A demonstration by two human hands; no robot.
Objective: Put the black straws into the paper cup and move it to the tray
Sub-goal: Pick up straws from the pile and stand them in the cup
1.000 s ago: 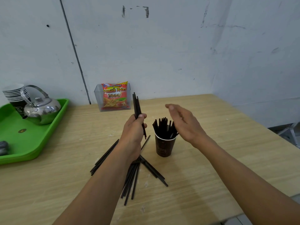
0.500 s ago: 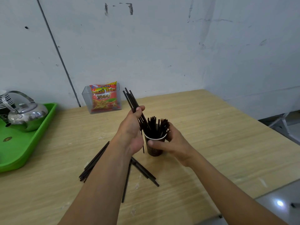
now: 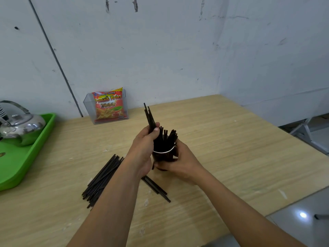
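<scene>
Nearest the person, loose black straws [image 3: 102, 179] lie fanned on the table [image 3: 231, 157], left of the forearms. A smaller group [image 3: 156, 188] runs out from under the left wrist.

Beyond these, the right hand [image 3: 179, 161] wraps the dark paper cup [image 3: 162, 155], fingers curled round its wall, and holds it upright on the table. The cup already holds standing straws [image 3: 169, 138].

The left hand [image 3: 144, 147] pinches a bundle of straws [image 3: 149, 116] between thumb and fingers. Its long axis is near upright, the tops leaning slightly left and away. The bundle meets the cup at its left rim, so entry appears to call for a move down and slightly right. The left hand covers the lower ends, so whether they are inside the rim cannot be told.

The green tray [image 3: 26, 157] lies well apart to the left, nearer the left hand. It is cut off by the frame edge and carries a kettle [image 3: 21, 125]. Farthest, a snack packet [image 3: 108, 106] stands against the wall.
</scene>
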